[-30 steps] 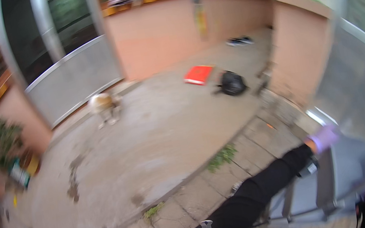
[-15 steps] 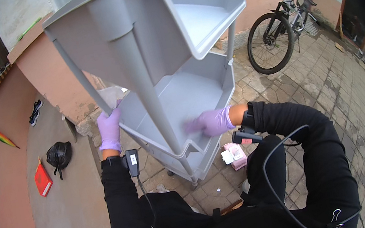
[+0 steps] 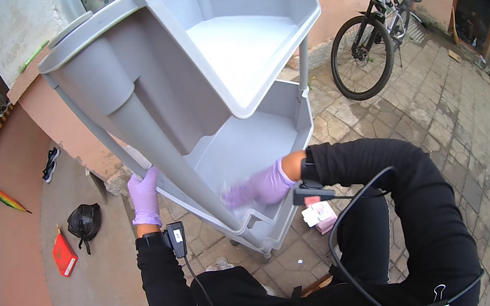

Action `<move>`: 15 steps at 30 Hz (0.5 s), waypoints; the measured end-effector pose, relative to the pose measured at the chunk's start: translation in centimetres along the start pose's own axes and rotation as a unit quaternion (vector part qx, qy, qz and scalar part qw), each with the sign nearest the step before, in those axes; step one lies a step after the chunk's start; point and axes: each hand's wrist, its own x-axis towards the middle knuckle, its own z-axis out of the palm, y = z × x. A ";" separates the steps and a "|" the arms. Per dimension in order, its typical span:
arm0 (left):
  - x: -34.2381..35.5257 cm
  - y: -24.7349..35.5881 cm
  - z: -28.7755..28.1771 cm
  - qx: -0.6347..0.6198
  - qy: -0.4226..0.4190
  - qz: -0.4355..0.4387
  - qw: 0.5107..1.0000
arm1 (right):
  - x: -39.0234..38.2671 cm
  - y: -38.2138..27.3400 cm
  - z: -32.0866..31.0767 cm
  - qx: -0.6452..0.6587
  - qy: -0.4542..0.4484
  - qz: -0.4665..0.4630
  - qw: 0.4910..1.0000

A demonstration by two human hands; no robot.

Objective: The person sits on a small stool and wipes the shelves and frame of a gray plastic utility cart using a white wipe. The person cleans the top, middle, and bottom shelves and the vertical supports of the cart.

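Note:
A grey plastic utility cart (image 3: 140, 116) with stacked trays stands tilted in front of me. My left hand (image 3: 145, 197), in a purple glove, is closed on the cart's left edge beside a corner post. My right hand (image 3: 261, 186), also gloved in purple, reaches into the lower tray (image 3: 250, 142) near the front post. Its fingers are smeared by motion, with a pale, blurred patch at their tips; whether they hold anything is unclear. A pink soft pack (image 3: 320, 217) with a raised white lid lies on the paving below my right wrist.
A bicycle (image 3: 365, 53) stands by the wall at the back right. On the left ground lie a black plastic bag (image 3: 84, 223), a red flat item (image 3: 64, 253) and dark shoes (image 3: 51, 165). A colourful folded umbrella (image 3: 5, 196) is against the left wall.
The cart has tipped toward me and to the left, showing more of its upper tray. My right hand has moved left and slightly down inside the lower tray. My left hand keeps its hold.

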 end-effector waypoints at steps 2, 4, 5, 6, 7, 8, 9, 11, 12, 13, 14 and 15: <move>0.0 -0.4 0.0 -0.029 -0.008 0.015 0.999 | -1.2 0.8 -0.1 0.040 -0.003 0.136 0.990; 0.2 -0.8 0.1 0.022 -0.015 0.037 0.999 | -2.2 3.9 -2.6 0.078 0.036 0.264 0.961; 0.3 -1.0 0.0 0.044 -0.017 0.034 0.998 | -2.2 6.3 -4.9 -0.133 -0.114 0.293 0.940; 0.4 -1.0 -0.1 0.054 -0.021 0.050 0.997 | -2.7 7.7 -5.9 -0.120 -0.055 0.390 0.911; 0.5 -1.1 0.0 0.054 -0.025 0.060 0.996 | -2.9 9.0 -6.9 -0.139 -0.024 0.423 0.895; 0.6 -1.1 -0.1 0.041 -0.023 0.053 0.997 | -2.2 9.6 -6.8 -0.154 0.024 0.384 0.910; 0.6 -1.1 -0.2 0.045 -0.031 0.059 0.997 | -0.7 9.8 -6.6 -0.178 0.051 0.362 0.914; 0.4 -1.0 -0.3 -0.016 -0.015 0.014 1.000 | 3.3 8.6 -5.3 -0.214 0.044 0.306 0.927; 0.2 -1.0 -0.3 -0.049 -0.005 -0.025 0.998 | 4.6 7.2 -4.3 -0.220 0.026 0.265 0.939; 0.1 -0.9 -0.3 -0.063 -0.018 -0.014 0.998 | 5.9 5.7 -3.2 -0.145 0.025 0.199 0.969; -0.1 -1.0 -0.3 -0.080 -0.025 -0.017 0.996 | 6.4 4.3 -2.3 -0.072 0.033 0.133 0.988; -0.1 -1.0 -0.2 -0.095 -0.029 -0.028 0.995 | 6.7 3.3 -1.7 -0.024 -0.023 0.114 0.993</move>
